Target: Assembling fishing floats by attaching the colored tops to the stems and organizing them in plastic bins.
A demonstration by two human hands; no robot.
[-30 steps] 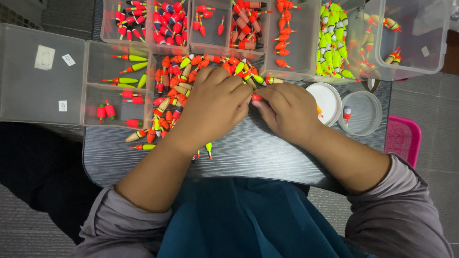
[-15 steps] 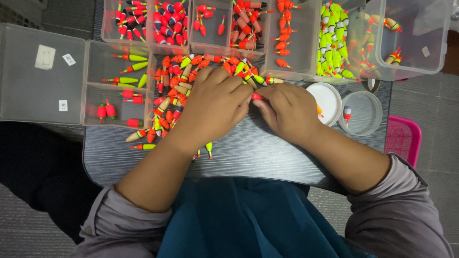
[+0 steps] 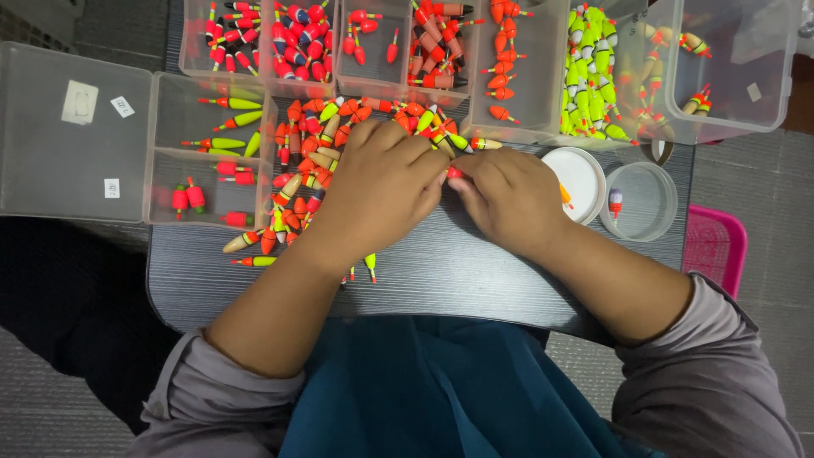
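Note:
My left hand [image 3: 380,188] and my right hand [image 3: 509,197] meet fingertip to fingertip over a dark grey table [image 3: 475,284]. Between the fingertips a small red fishing float [image 3: 455,173] is pinched; both hands touch it. A loose pile of orange, red, yellow and green floats [image 3: 309,170] lies under and left of my left hand. A few floats [image 3: 370,265] stick out below my left wrist.
Clear compartment boxes hold sorted floats: a box at the left [image 3: 216,157], a long one at the back [image 3: 381,42] and one with green-yellow floats [image 3: 593,72]. Two round clear lids or cups [image 3: 646,202] sit at the right. A pink basket [image 3: 714,246] stands beyond the table's right edge.

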